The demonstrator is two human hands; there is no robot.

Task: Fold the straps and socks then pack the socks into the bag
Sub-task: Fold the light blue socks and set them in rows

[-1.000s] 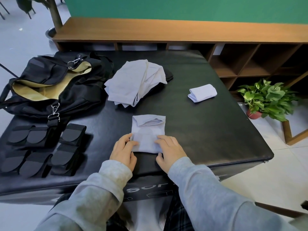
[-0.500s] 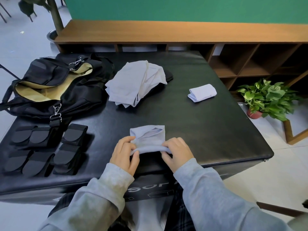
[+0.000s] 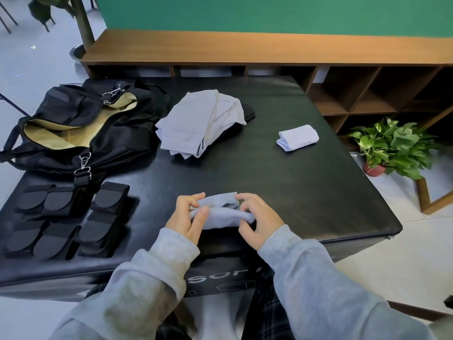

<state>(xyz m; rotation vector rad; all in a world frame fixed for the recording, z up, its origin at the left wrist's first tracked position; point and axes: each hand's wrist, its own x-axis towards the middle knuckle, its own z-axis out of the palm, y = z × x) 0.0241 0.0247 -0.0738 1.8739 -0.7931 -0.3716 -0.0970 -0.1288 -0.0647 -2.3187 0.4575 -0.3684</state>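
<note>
**Both hands gripped a half-rolled sock at the table's near edge**

The pale blue sock (image 3: 221,213) lay between the two hands, at the near edge of the black table (image 3: 306,182). The left hand (image 3: 187,217) pinched its left end, thumb laid over the rolled front and fingers curled behind the far layer. The right hand (image 3: 261,218) held the right end the same way, fingers bent over the top and thumb tucked beneath. The sock's near part was rolled into a thick tube spanning hand to hand, and a flatter layer stood up just behind it.

Further back, near the table's middle, sat a loose pile of unfolded socks (image 3: 198,126). One finished folded sock (image 3: 297,138) lay by itself well to the right, apart from the pile. The black bag (image 3: 73,133) rested at the far left with its mouth open, showing a tan lining. In front of the bag, along the left side, the folded black straps (image 3: 68,217) lay in rows, well apart from the hands.
</note>
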